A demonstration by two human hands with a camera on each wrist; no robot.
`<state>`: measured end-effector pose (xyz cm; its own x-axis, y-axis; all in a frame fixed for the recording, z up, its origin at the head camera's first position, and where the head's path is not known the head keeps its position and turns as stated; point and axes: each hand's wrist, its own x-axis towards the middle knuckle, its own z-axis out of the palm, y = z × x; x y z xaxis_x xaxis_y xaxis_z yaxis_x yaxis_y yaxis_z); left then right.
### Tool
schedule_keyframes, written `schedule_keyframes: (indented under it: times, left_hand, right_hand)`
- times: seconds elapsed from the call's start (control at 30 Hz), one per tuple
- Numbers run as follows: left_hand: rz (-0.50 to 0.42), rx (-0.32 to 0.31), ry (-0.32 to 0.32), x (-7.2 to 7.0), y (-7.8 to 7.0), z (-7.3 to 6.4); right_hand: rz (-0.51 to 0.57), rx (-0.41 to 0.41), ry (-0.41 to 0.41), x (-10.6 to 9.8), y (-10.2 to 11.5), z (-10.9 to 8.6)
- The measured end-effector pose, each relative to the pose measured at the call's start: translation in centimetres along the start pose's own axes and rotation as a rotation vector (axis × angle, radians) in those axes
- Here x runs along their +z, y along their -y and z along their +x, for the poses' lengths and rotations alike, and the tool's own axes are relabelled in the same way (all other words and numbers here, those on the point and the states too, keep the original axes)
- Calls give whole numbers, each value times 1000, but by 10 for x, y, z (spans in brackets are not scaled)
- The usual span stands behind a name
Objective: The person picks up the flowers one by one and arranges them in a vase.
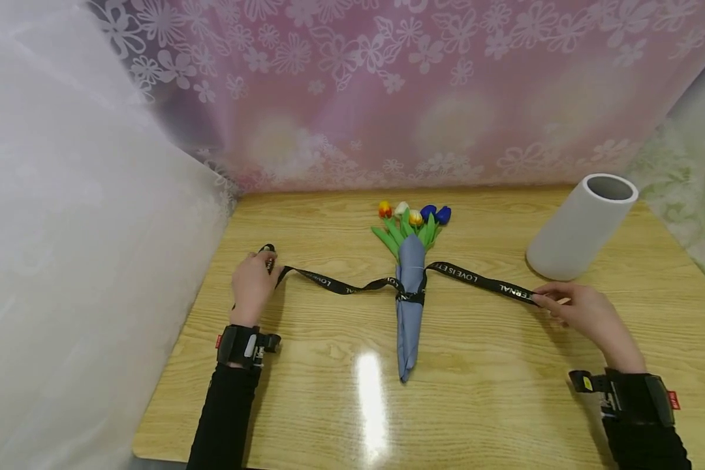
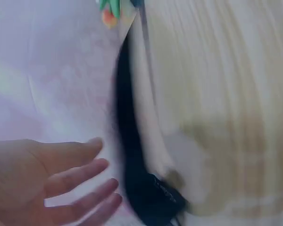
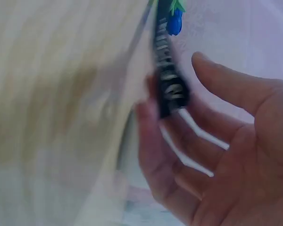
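A bouquet of tulips [image 1: 415, 219] lies on the table, its stems rolled in blue-grey wrapping [image 1: 411, 320]. A black ribbon [image 1: 341, 287] with white lettering goes round the wrapping and stretches out to both sides. At its left end is my left hand [image 1: 252, 284]; the left wrist view shows the fingers [image 2: 80, 172] extended, apart from the ribbon, whose end lies folded beyond them. My right hand [image 1: 581, 310] is at the other ribbon end [image 3: 172, 96]. There the fingers are loosely bent behind the ribbon, and the thumb stands away from it.
A white cylindrical vase [image 1: 581, 225] stands at the right rear of the wooden table [image 1: 317, 405]. Behind the table hangs a pink floral curtain [image 1: 388, 98], and white sheeting [image 1: 64, 261] borders the left side. Each wrist wears a black camera strap.
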<state>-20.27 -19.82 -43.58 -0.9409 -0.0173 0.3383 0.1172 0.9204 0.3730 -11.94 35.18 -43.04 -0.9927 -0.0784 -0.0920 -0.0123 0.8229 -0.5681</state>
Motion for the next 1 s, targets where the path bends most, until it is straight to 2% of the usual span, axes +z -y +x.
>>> schedule_keyframes:
  times: [0.1,0.2,0.23,0.3,0.47,0.57,0.73,0.87,0.93,1.0]
  left_hand:
    - [-45,66,-42,-1,-23,3]
    - [-111,130,-18,0,-52,6]
    - [-132,155,4,1,-61,7]
    - [-171,212,54,5,-81,7]
    - [-241,338,164,21,-121,0]
    - [-245,391,208,32,-138,-5]
    - [-252,427,289,45,-150,-13]
    - [-248,429,351,53,-151,-18]
    - [-245,431,376,57,-151,-20]
    - [-237,438,375,61,-151,-21]
  right_hand:
    - [-89,-57,-125,3,16,4]
    - [-122,-153,-283,9,38,9]
    - [-117,-179,-305,11,47,11]
    - [-103,-225,-282,18,63,16]
    - [-67,-271,-46,45,95,32]
    - [-72,-304,4,61,105,40]
    - [-45,-362,12,79,113,48]
    - [-8,-396,18,89,118,51]
    - [-18,-406,9,93,121,53]
    - [-50,-408,-11,96,125,55]
